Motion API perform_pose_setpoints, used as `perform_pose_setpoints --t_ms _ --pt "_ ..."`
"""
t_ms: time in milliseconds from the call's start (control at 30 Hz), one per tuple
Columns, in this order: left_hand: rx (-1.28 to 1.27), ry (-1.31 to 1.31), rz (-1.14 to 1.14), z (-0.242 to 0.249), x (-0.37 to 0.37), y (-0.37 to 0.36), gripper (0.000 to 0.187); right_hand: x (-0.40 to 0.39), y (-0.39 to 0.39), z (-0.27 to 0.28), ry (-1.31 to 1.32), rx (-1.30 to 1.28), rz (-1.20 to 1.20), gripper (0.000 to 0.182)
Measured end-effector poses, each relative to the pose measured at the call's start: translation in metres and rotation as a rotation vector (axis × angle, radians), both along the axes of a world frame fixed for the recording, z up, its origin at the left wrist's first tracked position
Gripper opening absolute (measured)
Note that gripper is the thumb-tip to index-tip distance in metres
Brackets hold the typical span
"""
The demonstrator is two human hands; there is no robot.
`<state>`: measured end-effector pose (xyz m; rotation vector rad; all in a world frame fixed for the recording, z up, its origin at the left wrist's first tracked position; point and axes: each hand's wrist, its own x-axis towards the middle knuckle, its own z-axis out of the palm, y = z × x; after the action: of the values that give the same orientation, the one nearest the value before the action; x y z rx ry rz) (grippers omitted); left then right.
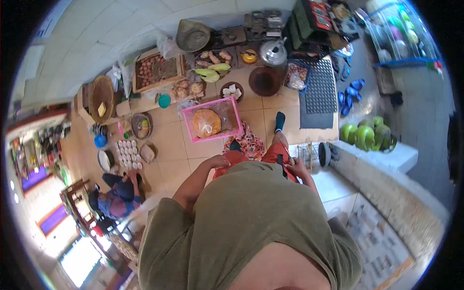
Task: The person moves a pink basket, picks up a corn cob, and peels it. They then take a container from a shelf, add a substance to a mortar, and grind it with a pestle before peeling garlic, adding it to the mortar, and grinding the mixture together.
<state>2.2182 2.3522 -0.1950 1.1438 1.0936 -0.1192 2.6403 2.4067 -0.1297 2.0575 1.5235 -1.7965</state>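
Note:
My left hand is at the left hip of my red shorts, its fingers closed on the cloth. At the other hip my right hand also has its fingers closed on the shorts, beside a dark strap. A floral cloth lies on the tiles by my feet and partly hides my left foot. Just ahead of it stands a pink plastic crate. Inside the crate is a tied clear plastic bag filled with something orange-yellow.
Along the wall are a wooden crate of small round produce, corn cobs, a brown bowl and a metal kettle. Several white cups stand left, near a seated person. Green fruits sit on a right-hand ledge.

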Motion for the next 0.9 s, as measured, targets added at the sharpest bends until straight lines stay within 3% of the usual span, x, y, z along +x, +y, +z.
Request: perform_pose_setpoints --t_ms 67,100,133,200,267,300,333,400,533,633,733,800,900 --pt "-0.111 0.037 0.258 0.015 0.016 0.002 0.019 0.012 0.052 -0.011 0.017 -0.037 0.165 0.051" --pt "-0.114 0.046 0.301 0.021 0.028 0.004 0.019 0.023 0.075 -0.03 0.015 0.02 0.224 0.039" --pt "-0.137 0.079 0.306 0.021 0.037 0.006 0.016 0.035 0.109 -0.048 0.031 0.022 0.256 0.039" --pt "-0.194 0.118 0.309 0.034 0.059 -0.001 0.015 0.057 0.158 -0.071 -0.019 0.109 0.798 0.044" --pt "-0.096 0.257 0.315 0.039 0.087 0.016 0.008 0.073 0.206 -0.053 0.069 0.205 0.96 0.043" --pt "-0.101 0.26 0.326 0.04 0.097 0.026 0.008 0.069 0.228 -0.026 0.036 0.013 0.814 0.042" --pt "-0.088 0.275 0.332 0.039 0.106 0.035 0.008 0.075 0.241 -0.029 0.039 0.012 0.825 0.042" --pt "-0.064 0.305 0.342 0.036 0.123 0.048 0.008 0.088 0.259 -0.044 0.033 0.266 1.086 0.041" --pt "0.095 0.352 0.252 0.057 0.15 0.083 0.01 0.097 0.279 -0.054 0.027 0.293 1.132 0.039" --pt "0.138 0.372 0.458 0.054 0.168 0.077 0.01 0.104 0.274 -0.093 0.066 0.16 0.979 0.037" --pt "-0.03 0.331 0.667 0.05 0.179 0.065 0.009 0.092 0.286 -0.087 0.074 0.217 1.119 0.03" --pt "-0.106 0.177 0.963 0.048 0.186 0.055 0.009 0.085 0.302 -0.068 0.069 0.256 1.173 0.032" --pt "-0.027 0.258 0.885 0.077 0.189 0.07 0.008 0.086 0.317 -0.077 0.071 0.313 1.207 0.035"
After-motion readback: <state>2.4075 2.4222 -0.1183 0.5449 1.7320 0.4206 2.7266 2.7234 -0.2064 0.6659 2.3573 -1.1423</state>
